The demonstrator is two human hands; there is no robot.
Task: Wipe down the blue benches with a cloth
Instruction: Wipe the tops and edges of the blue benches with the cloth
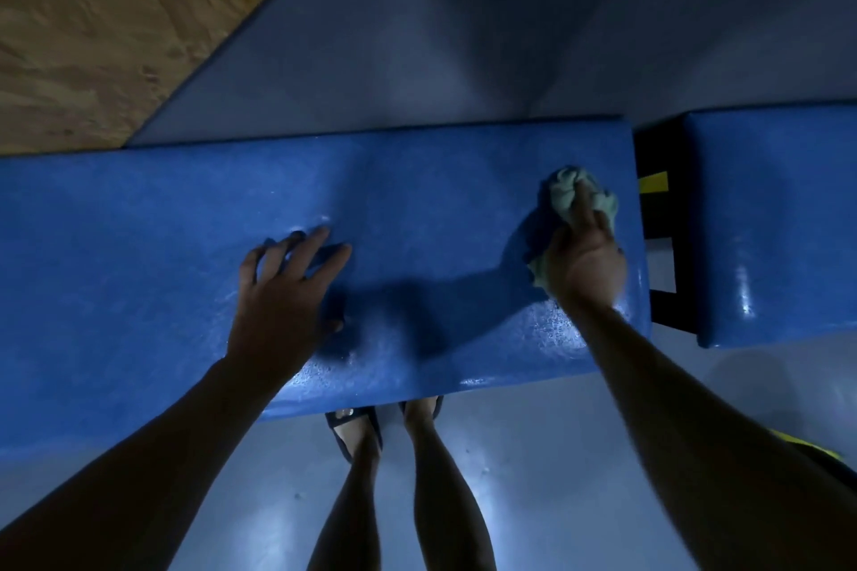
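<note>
Our right hand (586, 262) holds the bunched cloth (584, 195) against the blue desk (139, 255) to scrub; our left hand (287, 283) rests spread wide, bracing us

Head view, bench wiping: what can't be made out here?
- Cloth: the right hand gripping it covers its middle, so its full size is hidden.
- Second bench: cut off by the right edge.
- Bench under the left hand: left end cut off; dim light hides any remaining dirt.
</note>
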